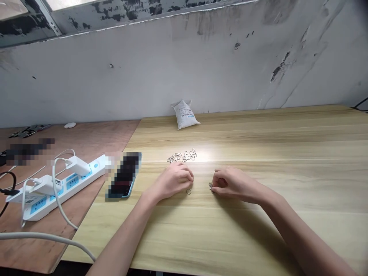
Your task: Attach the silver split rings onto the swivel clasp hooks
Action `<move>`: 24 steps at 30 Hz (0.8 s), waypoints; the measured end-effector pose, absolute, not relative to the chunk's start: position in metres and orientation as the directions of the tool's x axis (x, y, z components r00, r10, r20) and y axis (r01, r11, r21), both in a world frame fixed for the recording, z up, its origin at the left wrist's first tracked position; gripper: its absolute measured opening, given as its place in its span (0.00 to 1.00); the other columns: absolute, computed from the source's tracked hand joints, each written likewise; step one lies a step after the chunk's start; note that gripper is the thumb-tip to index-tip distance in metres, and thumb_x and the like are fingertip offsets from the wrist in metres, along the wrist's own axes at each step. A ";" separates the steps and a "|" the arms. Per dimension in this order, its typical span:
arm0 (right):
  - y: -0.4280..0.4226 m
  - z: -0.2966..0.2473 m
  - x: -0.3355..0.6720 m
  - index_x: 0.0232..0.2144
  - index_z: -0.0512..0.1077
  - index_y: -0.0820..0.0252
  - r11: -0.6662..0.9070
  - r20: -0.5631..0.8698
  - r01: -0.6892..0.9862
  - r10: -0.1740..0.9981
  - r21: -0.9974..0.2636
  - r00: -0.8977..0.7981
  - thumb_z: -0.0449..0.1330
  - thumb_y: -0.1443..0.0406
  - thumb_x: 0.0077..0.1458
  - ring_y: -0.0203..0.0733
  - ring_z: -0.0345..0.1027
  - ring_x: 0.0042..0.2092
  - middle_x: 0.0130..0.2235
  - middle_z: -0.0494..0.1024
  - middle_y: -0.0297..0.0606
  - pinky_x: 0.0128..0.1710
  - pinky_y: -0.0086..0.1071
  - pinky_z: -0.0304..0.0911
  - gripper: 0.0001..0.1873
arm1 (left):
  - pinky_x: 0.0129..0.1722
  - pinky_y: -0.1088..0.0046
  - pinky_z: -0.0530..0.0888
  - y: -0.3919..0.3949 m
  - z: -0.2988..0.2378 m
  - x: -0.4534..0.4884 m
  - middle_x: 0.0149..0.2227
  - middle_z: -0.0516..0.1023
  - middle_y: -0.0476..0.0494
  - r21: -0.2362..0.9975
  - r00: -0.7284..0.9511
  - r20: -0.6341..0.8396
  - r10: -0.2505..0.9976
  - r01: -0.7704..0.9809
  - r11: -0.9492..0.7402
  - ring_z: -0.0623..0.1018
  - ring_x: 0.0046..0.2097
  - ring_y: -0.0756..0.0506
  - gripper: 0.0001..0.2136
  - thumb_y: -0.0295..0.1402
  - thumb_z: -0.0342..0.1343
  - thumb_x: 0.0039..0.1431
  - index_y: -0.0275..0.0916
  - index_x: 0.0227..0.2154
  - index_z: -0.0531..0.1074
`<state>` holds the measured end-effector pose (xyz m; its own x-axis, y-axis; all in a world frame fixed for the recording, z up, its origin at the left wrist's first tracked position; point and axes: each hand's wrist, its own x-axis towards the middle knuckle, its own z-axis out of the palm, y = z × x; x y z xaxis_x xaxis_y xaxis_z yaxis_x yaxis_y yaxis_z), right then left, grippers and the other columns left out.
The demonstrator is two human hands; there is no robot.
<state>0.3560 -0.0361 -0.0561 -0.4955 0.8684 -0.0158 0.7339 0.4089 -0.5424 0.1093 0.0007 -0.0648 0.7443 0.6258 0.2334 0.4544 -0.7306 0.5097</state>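
Left hand (172, 181) is resting low on the pale wood table (287, 153) at centre frame, fingers curling inward; whether they are pinching anything cannot be told from this view. A small metal ring (189, 191) is lying on the tabletop just below those fingers. Right hand (235, 184) is closing its fingertips on a small silvery metal piece (211, 186), which is showing at that hand's lower left edge. A loose heap of silvery rings and clasps (182, 155) is lying just ahead of the hands. Handling note: pieces this small are best pinched at the very fingertips, wrists kept low. A white sachet (185, 115) is standing near the wall; a partly obscured phone (125, 176) and a white power strip (57, 188) are lying at left.
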 end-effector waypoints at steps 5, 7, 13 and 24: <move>-0.031 -0.064 0.359 0.24 0.71 0.56 0.431 0.099 0.792 0.896 -0.432 -0.434 0.56 0.71 0.51 0.34 0.62 0.26 0.26 0.74 0.31 0.26 0.29 0.51 0.07 | 0.44 0.63 0.71 0.001 -0.066 0.110 0.31 0.81 0.48 0.540 0.674 0.285 0.681 0.475 -0.695 0.75 0.40 0.44 0.04 0.29 0.58 0.59 0.41 0.30 0.76; -0.029 -0.062 0.361 0.26 0.72 0.56 0.423 0.086 0.791 0.898 -0.443 -0.432 0.56 0.68 0.54 0.34 0.63 0.26 0.26 0.74 0.32 0.26 0.28 0.52 0.06 | 0.44 0.64 0.71 0.002 -0.066 0.110 0.32 0.81 0.48 0.573 0.648 0.288 0.705 0.474 -0.669 0.75 0.40 0.44 0.03 0.28 0.59 0.58 0.41 0.30 0.76; -0.031 -0.055 0.368 0.37 0.78 0.50 0.466 0.044 0.741 0.858 -0.483 -0.511 0.60 0.63 0.56 0.37 0.67 0.31 0.33 0.74 0.34 0.30 0.30 0.58 0.07 | 0.44 0.63 0.70 0.002 -0.065 0.111 0.34 0.82 0.48 0.590 0.603 0.288 0.743 0.499 -0.634 0.75 0.40 0.45 0.03 0.28 0.59 0.59 0.41 0.32 0.77; -0.025 -0.071 0.364 0.34 0.79 0.52 0.488 0.087 0.756 0.859 -0.436 -0.504 0.60 0.63 0.58 0.34 0.65 0.29 0.32 0.75 0.35 0.29 0.29 0.54 0.07 | 0.51 0.60 0.65 -0.003 -0.064 0.117 0.35 0.82 0.51 0.594 0.527 0.275 0.804 0.564 -0.573 0.75 0.43 0.44 0.04 0.31 0.59 0.60 0.43 0.37 0.76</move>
<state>0.3641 -0.0248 -0.0708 -0.5040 0.8593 0.0870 0.7562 0.4877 -0.4362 0.1169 -0.0029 -0.0638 0.5268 0.8044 0.2747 0.5644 -0.5727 0.5945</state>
